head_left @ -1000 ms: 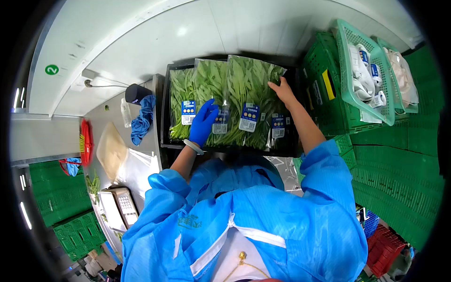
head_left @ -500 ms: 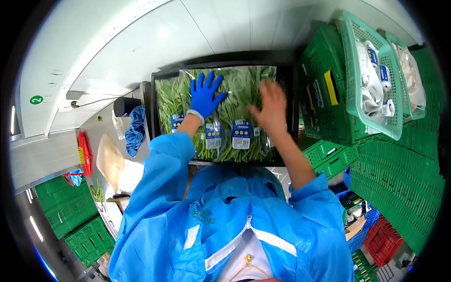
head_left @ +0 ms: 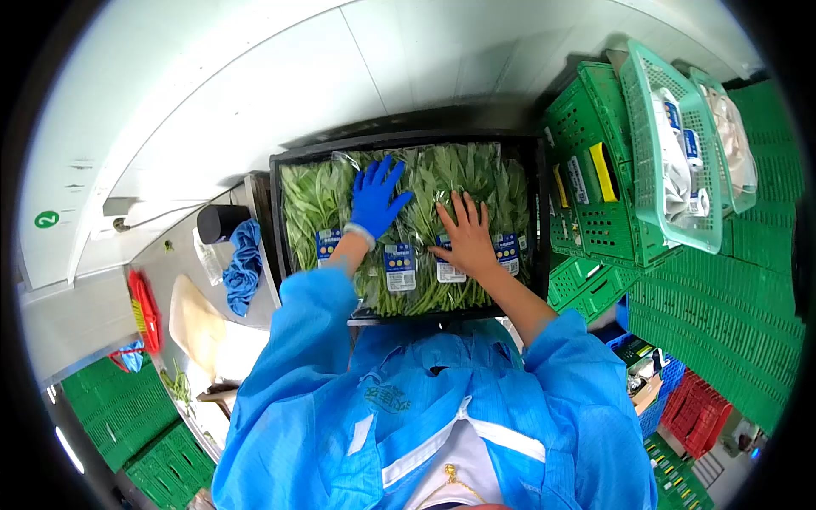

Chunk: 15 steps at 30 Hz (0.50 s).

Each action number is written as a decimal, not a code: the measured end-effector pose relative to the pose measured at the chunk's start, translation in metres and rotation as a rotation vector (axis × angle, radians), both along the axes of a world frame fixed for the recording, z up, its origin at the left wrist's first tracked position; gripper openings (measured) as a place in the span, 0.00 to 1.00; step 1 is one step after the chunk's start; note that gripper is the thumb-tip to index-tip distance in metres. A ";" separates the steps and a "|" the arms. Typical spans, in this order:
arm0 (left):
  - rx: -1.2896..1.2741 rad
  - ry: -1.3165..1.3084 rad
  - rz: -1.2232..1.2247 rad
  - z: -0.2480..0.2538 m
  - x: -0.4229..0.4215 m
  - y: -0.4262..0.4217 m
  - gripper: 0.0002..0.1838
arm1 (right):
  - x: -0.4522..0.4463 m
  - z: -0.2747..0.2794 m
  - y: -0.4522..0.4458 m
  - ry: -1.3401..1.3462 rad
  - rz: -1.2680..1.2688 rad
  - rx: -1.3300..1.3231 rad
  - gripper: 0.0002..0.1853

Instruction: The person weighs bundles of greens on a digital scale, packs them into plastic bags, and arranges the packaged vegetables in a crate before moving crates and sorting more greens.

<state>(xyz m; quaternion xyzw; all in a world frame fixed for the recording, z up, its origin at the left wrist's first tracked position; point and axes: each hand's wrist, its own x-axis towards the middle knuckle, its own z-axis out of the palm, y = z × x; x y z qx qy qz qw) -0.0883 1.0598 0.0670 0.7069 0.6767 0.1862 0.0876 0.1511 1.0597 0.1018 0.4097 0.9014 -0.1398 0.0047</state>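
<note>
Several clear bags of leafy green vegetables (head_left: pixel 442 174) lie side by side in a black crate (head_left: pixel 279 212), leaves toward the wall and stems toward me. Blue and white labels (head_left: pixel 399 265) show on the bags. My left hand (head_left: pixel 376 200), in a blue glove, rests with spread fingers on the bags left of the middle. Bare, my right hand (head_left: pixel 469 242) lies flat with fingers apart on a bag right of the middle, partly covering its label. Neither hand grips anything.
Green crates (head_left: pixel 595 161) stand to the right, with a mint-green basket (head_left: pixel 643 161) of label rolls on top. On the left are a blue cloth (head_left: pixel 244 268), a black cylinder (head_left: pixel 223 223) and a red object (head_left: pixel 144 310). A white wall (head_left: pixel 425 59) rises behind the crate.
My right hand has come down and toward me onto the bag, its fingers now still. The left hand stays on the bags. A label at the right is now in view.
</note>
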 end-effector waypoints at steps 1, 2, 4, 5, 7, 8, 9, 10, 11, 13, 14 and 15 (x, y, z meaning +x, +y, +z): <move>0.034 -0.064 -0.026 0.016 -0.006 -0.012 0.34 | 0.003 0.009 -0.008 0.014 0.001 0.010 0.47; 0.042 0.020 0.029 0.034 -0.011 -0.027 0.34 | 0.007 0.022 -0.015 0.030 0.006 0.018 0.48; 0.052 0.185 0.156 0.061 -0.020 -0.060 0.34 | 0.013 0.028 -0.035 0.055 0.054 0.010 0.47; 0.017 0.185 0.187 0.052 -0.029 -0.072 0.34 | 0.014 0.020 -0.045 0.045 0.096 -0.005 0.46; -0.044 0.187 0.244 0.013 -0.044 -0.090 0.34 | 0.013 -0.004 -0.059 0.027 0.176 -0.026 0.44; -0.039 0.183 0.249 0.001 -0.047 -0.092 0.34 | 0.013 -0.011 -0.058 0.006 0.170 -0.039 0.42; -0.041 0.166 0.241 -0.002 -0.050 -0.088 0.34 | 0.008 -0.009 -0.056 -0.012 0.163 -0.031 0.42; -0.042 0.147 0.234 -0.005 -0.053 -0.082 0.34 | 0.003 -0.006 -0.054 -0.031 0.158 -0.022 0.42; -0.049 0.124 0.231 -0.007 -0.055 -0.084 0.35 | 0.000 -0.002 -0.054 -0.054 0.156 -0.018 0.41; -0.005 0.053 0.248 0.011 -0.062 -0.086 0.33 | 0.006 0.026 -0.043 0.039 0.160 -0.043 0.40; 0.045 0.037 0.263 0.022 -0.070 -0.094 0.32 | 0.019 0.033 -0.035 0.091 0.149 -0.035 0.39; 0.088 0.018 0.271 0.034 -0.078 -0.104 0.32 | 0.034 0.041 -0.029 0.140 0.130 -0.032 0.39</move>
